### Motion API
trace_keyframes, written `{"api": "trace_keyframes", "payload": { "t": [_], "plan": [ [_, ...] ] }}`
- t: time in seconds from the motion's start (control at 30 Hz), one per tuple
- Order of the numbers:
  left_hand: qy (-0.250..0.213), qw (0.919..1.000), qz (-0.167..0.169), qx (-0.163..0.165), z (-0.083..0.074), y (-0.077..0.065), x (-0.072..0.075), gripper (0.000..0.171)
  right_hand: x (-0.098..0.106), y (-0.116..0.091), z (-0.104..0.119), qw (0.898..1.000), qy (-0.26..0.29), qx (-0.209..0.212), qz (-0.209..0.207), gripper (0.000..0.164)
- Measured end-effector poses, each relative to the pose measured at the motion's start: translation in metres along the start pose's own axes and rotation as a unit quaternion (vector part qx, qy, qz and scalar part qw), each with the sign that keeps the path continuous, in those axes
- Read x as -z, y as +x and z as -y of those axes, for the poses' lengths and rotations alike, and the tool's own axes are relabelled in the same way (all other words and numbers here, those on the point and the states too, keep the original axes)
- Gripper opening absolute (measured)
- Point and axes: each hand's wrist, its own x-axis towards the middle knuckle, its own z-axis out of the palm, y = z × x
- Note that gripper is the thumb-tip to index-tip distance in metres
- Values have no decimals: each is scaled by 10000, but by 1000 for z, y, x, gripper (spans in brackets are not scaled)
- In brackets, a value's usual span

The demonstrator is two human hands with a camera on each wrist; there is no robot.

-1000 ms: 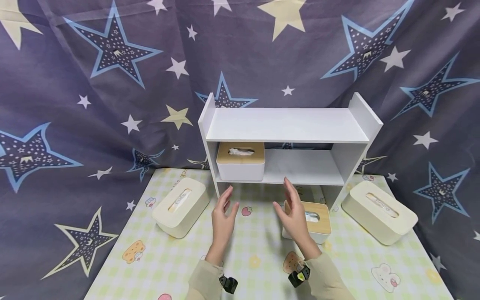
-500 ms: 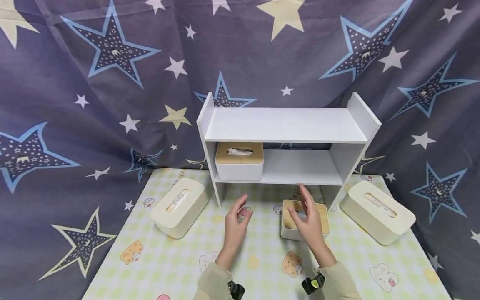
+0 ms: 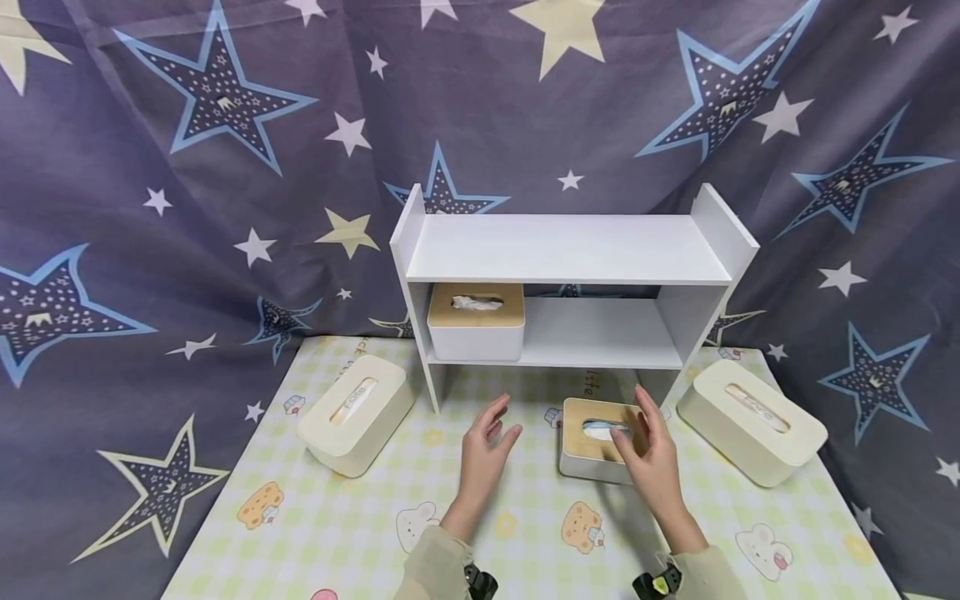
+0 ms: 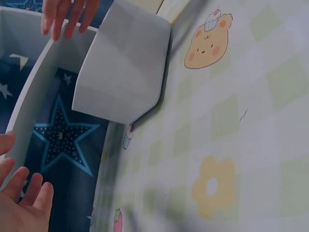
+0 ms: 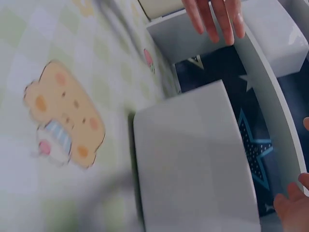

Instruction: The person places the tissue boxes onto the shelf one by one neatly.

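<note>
A tissue box with a wooden lid and white sides stands on the table in front of the shelf's right half. Over its right end hovers my right hand, thumb and fingers spread apart with nothing held. To the left of that box, my left hand is in the air over the tablecloth, fingers relaxed and holding nothing. The left wrist view shows the box's white side with the other hand's fingertips beyond it. From the right wrist, the box's side fills the lower middle.
A white two-tier shelf stands at the back, with a similar wood-lidded tissue box at the left of its lower tier. Cream tissue boxes lie on the table, one left and one right. Behind hangs a starry curtain.
Both hands have shifted right. My right hand has passed across the wood-lidded box on the table to its right end, and my left hand has come closer to its left. The boxes have stayed put.
</note>
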Motion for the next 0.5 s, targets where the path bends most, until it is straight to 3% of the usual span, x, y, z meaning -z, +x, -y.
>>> {"api": "trace_keyframes", "payload": {
  "t": [0.2, 0.5],
  "plan": [
    [38, 9998, 183, 45, 1, -3, -7, 49, 10, -4, -9, 9995, -117, -220, -190, 63],
    [-58, 9992, 380, 78, 6, -5, -23, 49, 19, -12, -55, 9986, -213, -454, -176, 67]
  ]
}}
